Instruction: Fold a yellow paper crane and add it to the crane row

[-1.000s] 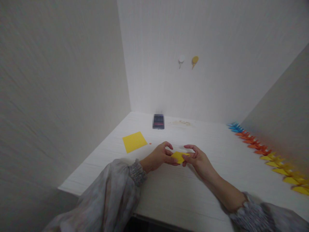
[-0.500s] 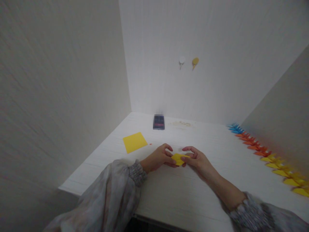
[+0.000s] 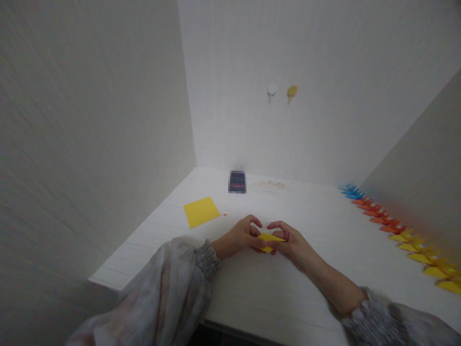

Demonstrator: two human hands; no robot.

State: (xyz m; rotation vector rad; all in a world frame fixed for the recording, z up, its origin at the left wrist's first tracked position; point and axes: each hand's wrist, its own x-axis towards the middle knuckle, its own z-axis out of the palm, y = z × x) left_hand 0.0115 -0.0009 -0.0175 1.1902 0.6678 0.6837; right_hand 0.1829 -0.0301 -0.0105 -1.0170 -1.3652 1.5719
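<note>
A small folded piece of yellow paper [image 3: 268, 237] is pinched between both hands, low over the white table. My left hand [image 3: 248, 234] grips its left side with the thumb on top, the index finger curled above. On the other side, my right hand [image 3: 290, 240] holds the paper between thumb and fingers, its index finger raised and bent. The fingers cover the paper's ends, so its full fold shape is partly hidden. To the left lies a flat stack or sheet of yellow paper [image 3: 201, 212].
A row of folded paper cranes, blue [image 3: 352, 191], orange [image 3: 376, 214] and yellow [image 3: 428, 259], lines the right wall. A dark, blurred-out object [image 3: 237, 182] is by the back wall. Two hooks, one white [image 3: 272, 90] and one yellow [image 3: 292, 91], are on that wall.
Both hands have drawn slightly closer together and nearer to me. The folded paper has tilted and looks narrower; both hands still hold it.
</note>
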